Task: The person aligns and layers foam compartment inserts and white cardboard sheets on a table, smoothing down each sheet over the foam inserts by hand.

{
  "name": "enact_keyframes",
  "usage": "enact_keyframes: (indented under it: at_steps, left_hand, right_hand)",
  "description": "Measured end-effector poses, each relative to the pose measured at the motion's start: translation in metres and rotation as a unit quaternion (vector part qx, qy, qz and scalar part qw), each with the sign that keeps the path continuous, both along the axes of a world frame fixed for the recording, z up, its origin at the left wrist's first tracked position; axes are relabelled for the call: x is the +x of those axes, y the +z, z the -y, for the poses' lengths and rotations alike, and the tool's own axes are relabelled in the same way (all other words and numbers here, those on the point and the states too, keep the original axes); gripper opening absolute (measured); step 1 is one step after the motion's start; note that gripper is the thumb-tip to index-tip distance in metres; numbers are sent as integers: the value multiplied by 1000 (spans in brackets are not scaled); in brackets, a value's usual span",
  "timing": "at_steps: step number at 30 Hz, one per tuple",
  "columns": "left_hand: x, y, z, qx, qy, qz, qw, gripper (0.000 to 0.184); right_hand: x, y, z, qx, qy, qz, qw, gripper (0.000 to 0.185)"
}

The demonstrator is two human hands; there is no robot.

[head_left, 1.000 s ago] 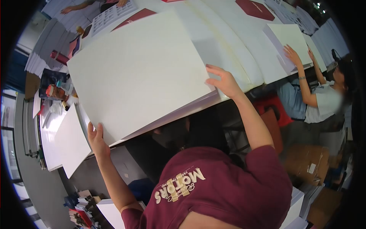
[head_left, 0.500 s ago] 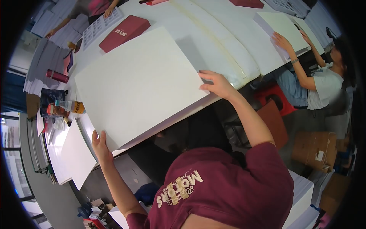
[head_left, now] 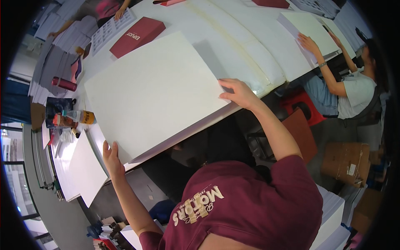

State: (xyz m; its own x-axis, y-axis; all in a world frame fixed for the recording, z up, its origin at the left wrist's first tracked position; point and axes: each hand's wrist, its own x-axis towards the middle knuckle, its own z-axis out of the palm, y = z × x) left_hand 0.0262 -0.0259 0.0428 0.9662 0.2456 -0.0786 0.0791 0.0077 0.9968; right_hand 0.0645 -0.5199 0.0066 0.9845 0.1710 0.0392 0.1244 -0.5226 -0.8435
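Observation:
A thick stack of large white sheets (head_left: 154, 93) lies on the white table (head_left: 246, 46), its front side facing me along the table's edge. My left hand (head_left: 112, 160) is at the stack's near left corner, fingers apart and touching its side. At the right end my right hand (head_left: 238, 93) rests against the edge, thumb and fingers spread. Neither hand is closed round the stack. Just beyond its far edge sits a dark red box (head_left: 137, 36) with light lettering.
Left are a red flask (head_left: 64, 83), a bottle (head_left: 84, 117) and loose white sheets (head_left: 86, 166). A co-worker (head_left: 354, 91) at the right touches another white stack (head_left: 306, 31). A second person's hand (head_left: 121, 13) is on a white tray (head_left: 110, 33). Cardboard box (head_left: 346, 163) stands lower right.
Over the last second the view has shifted, showing more of the red box. Both my hands stay at the stack's edges. The far person's hand has come onto the white tray.

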Motion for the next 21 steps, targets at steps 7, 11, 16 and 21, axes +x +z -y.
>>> enact_keyframes:
  at_steps: [7, 11, 16, 21]
  left_hand:
    - [-1, -1, -2, 68, 12, -7, 998, 40]
    - [-2, 0, 3, 94, 27, -9, 995, 40]
    - [-6, 6, 12, 122, 30, -31, 992, 38]
    - [-4, 4, 11, 119, 22, -21, 992, 37]
  right_hand:
    - [-13, -14, -16, -231, -43, 142, 962, 57]
    - [-39, -11, -43, -300, -22, 246, 922, 66]
    - [-66, -19, -82, -288, 63, 283, 912, 79]
    - [-70, -21, -95, -299, 89, 284, 907, 77]
